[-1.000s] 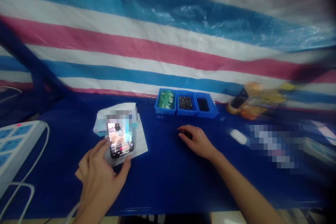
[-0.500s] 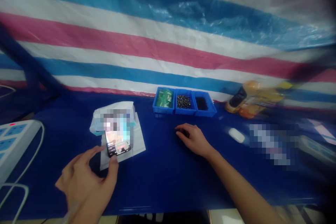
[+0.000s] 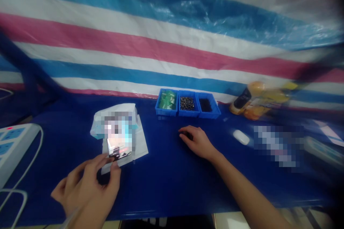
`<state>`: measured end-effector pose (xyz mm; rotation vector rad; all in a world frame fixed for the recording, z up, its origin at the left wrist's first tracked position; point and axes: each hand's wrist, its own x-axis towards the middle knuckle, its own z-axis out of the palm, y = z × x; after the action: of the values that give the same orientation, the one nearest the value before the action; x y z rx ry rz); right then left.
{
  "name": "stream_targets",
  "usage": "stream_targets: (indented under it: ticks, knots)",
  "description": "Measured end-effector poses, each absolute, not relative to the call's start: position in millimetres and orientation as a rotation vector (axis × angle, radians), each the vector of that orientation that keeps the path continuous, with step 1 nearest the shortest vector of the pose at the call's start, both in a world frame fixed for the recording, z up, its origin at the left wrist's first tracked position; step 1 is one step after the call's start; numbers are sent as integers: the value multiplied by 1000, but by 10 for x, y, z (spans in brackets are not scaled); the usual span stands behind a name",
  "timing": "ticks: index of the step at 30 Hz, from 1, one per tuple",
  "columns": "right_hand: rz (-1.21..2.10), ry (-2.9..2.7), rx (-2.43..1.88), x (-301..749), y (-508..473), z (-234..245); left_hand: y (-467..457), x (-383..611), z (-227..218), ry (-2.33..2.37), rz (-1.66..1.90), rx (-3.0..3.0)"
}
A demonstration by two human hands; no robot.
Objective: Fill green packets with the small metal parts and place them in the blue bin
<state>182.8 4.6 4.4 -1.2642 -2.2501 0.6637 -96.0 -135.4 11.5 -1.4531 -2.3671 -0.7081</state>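
Observation:
My left hand is low at the left, thumb and forefinger closed on the bottom edge of a phone. The phone's screen is lit and it leans on a white packet that lies on white paper. My right hand rests palm down on the blue table near the middle. Its fingers are curled over a small dark spot that I cannot make out. Three small blue bins stand in a row just beyond it, holding green parts, dark beads and black bits.
A white power strip with cords lies at the left edge. A small white oval object sits right of my right hand. Orange and yellow bottles or packs, blurred, lie at the back right. A striped plastic sheet hangs behind the table.
My left hand has drawn back towards me and left, from flanking the phone to pinching its bottom edge. The phone now stands steeper. My right hand has stayed put.

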Motion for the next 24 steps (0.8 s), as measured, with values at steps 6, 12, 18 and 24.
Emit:
stream_targets:
  ticks: [6, 12, 18, 24]
  knots:
    - [675, -2247, -1262, 1836, 45, 40, -1344, -933, 132, -2405, -672, -1457]
    - [681, -2237, -1270, 1831, 37, 43, -1342, -932, 163, -2436, -680, -1461]
    - [677, -2251, -1271, 1832, 36, 39, -1364, -967, 144, -2388, -745, -1488]
    - [673, -2243, -1267, 1824, 39, 34, -1486, -667, 234, -2105, -1118, -1984]
